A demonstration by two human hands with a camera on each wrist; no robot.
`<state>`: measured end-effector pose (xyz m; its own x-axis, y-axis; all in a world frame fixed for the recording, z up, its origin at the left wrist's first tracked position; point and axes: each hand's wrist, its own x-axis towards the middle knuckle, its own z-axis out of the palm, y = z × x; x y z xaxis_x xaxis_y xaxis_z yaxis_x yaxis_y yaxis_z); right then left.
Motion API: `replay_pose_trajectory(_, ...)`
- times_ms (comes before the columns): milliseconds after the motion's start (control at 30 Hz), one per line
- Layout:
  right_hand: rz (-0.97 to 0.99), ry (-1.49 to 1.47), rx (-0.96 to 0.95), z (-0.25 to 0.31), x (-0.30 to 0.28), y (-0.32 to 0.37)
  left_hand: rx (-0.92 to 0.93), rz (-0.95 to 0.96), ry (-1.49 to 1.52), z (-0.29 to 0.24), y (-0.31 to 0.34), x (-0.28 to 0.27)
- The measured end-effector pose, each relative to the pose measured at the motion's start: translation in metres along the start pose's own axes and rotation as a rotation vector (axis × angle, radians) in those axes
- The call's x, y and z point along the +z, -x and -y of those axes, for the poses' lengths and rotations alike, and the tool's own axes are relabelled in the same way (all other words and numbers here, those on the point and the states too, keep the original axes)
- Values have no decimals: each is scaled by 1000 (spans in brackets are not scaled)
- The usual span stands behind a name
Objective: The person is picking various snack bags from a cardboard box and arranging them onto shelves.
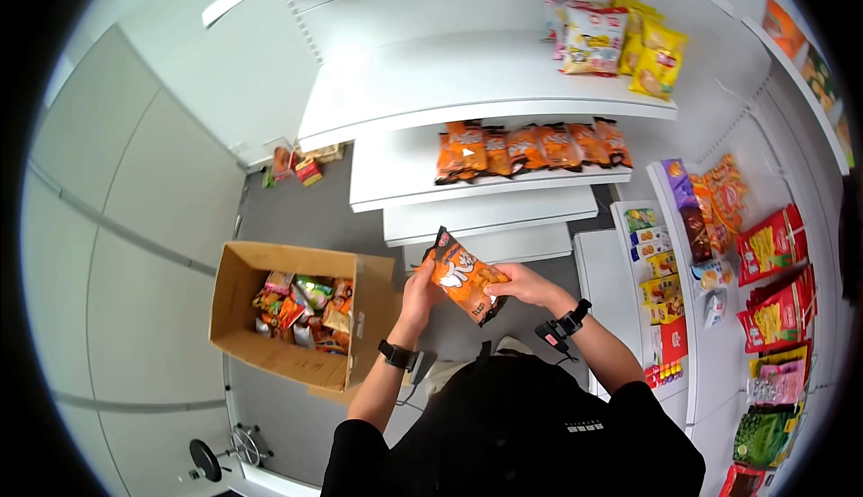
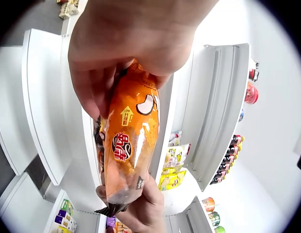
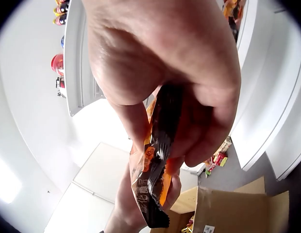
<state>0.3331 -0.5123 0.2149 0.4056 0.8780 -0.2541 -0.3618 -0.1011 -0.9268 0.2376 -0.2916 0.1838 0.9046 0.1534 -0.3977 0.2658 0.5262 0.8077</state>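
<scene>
- Left hand (image 1: pixel 421 297): fingers curled round one edge of orange snack bag (image 1: pixel 466 277), firm grip, only as wide as the bag
- Right hand (image 1: pixel 530 286): thumb and fingers pinch the opposite edge, close to a dark crimped end
- Orange snack bag: in mid-air between both hands, tilted, printed face toward head camera, dark strip at each end; landmark for the rest, sides as in head view
- Black wristbands (image 1: pixel 398 355): one on each wrist, below the bag
- Black shirt (image 1: pixel 539 425): below the bag
- Cardboard box (image 1: pixel 279 364): left of the bag, well apart, top open, mixed snack packets (image 1: pixel 301 308) inside
- Row of orange bags (image 1: pixel 526 148): beyond the bag, on white shelf (image 1: pixel 387 169), look much like it
- Upper shelf (image 1: pixel 404 84): farther beyond the bag, holds pale bags (image 1: pixel 593 40) and yellow bags (image 1: pixel 659 59)
- Red bags (image 1: pixel 771 250): far right of the bag, on side shelving; small boxes (image 1: pixel 661 265) between, nearer
- Floor packages (image 1: pixel 308 172): beyond and left of the bag
- Wheeled stool (image 1: pixel 206 461): far lower left of the bag
</scene>
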Motion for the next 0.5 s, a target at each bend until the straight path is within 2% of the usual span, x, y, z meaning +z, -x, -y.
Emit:
replay_pose_trajectory(100,-118,75,-2,-3,-29,27,-16,-9,-5,11,-17,38)
replay_pose_trajectory(200,-338,35,90,0,-46,49,-39,-34,-22,19,-33,59)
replay_pose_trajectory(300,-343,-179,63,-8,-66,61,-86,-55,-40,17,-44,77)
replay_pose_trajectory(500,-358,-262,32,-11,-93,52,-143,18,-50,4,-74,87)
